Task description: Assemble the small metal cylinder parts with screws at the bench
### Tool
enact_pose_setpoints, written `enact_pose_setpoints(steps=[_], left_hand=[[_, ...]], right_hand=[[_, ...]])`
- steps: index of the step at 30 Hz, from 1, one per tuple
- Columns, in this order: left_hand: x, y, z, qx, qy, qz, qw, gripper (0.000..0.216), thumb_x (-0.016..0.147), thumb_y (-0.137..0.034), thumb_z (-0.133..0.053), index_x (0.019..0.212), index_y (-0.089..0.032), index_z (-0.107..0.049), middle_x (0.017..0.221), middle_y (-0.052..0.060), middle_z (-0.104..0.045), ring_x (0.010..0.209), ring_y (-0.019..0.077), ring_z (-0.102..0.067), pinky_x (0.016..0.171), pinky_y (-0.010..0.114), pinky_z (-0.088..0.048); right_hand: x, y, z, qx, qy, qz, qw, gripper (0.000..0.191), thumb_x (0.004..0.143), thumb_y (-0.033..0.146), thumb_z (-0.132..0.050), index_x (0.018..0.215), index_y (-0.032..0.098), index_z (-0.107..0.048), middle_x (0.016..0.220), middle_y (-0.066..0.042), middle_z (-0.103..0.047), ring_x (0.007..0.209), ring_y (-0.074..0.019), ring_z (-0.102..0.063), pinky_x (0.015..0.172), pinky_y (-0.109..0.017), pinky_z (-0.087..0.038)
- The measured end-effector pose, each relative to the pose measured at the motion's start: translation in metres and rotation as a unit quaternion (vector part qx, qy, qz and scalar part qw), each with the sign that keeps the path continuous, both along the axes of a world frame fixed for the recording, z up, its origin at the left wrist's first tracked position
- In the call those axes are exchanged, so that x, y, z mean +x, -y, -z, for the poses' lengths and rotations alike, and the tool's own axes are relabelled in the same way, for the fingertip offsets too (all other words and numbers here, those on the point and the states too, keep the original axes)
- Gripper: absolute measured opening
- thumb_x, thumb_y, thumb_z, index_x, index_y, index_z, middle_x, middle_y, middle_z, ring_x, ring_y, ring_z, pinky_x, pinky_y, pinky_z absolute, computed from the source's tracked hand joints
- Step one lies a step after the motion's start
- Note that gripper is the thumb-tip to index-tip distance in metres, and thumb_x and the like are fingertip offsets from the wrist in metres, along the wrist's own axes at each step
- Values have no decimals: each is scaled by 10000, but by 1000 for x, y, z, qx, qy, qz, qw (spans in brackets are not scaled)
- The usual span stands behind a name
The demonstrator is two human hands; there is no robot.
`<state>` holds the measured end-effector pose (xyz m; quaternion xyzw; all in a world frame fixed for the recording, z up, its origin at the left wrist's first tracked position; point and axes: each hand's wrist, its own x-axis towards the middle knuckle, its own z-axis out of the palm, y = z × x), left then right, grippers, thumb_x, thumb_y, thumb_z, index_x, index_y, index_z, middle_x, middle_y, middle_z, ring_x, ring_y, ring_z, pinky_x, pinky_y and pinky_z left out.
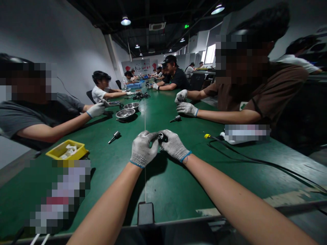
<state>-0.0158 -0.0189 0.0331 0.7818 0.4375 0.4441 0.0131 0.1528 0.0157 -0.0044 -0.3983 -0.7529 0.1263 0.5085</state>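
Note:
My left hand (pixel 145 148) and my right hand (pixel 174 144), both in white knitted gloves with blue cuffs, meet above the green table. Between their fingers is a small round black part (pixel 160 136) with a light, ring-like face. Fingers of both hands close on it, and much of it is hidden behind them. Something small and metallic shows just below the part, too little of it to name. Left of my hands, apart from them, a dark cylindrical tool with a thin shaft (pixel 114 137) lies on the table.
A yellow bin (pixel 83 151) with white pieces stands at left, behind a blurred-out long object. Two metal bowls (pixel 125 114) sit farther back. Co-workers' gloved hands (pixel 187 109) work on both sides. A black cable (pixel 245 156) crosses the right side; another cylindrical tool (pixel 175 118) lies near the right co-worker.

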Motion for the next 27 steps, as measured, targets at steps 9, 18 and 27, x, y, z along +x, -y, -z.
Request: enact_pose_setpoints(steps=[9,18,27], left_hand=[[-2,0,1,48,-156,-17,986,303,918,-232,-585,1148,-227,-782,886,88,-675,841,242,-633,768,341,-530],[2,-4,9,77,17,-2,997,293,860,-129,-568,1112,-160,-714,918,64,-698,832,194,-680,796,308,-575],[-1,-4,11,46,-10,30,998,302,865,-135,-572,1101,-195,-752,877,41,-682,776,171,-672,751,275,-567]], right_hand=[[0,0,3,-3,-14,-1,1000,271,757,120,-689,1017,187,-725,971,-68,-741,903,-234,-699,842,-355,-566],[0,1,3,-5,-27,10,1000,238,789,154,-708,1022,200,-722,969,-59,-735,904,-230,-695,840,-349,-562],[-1,1,2,-12,-27,0,1000,273,767,119,-692,1028,192,-728,971,-61,-736,902,-230,-695,840,-351,-565]])
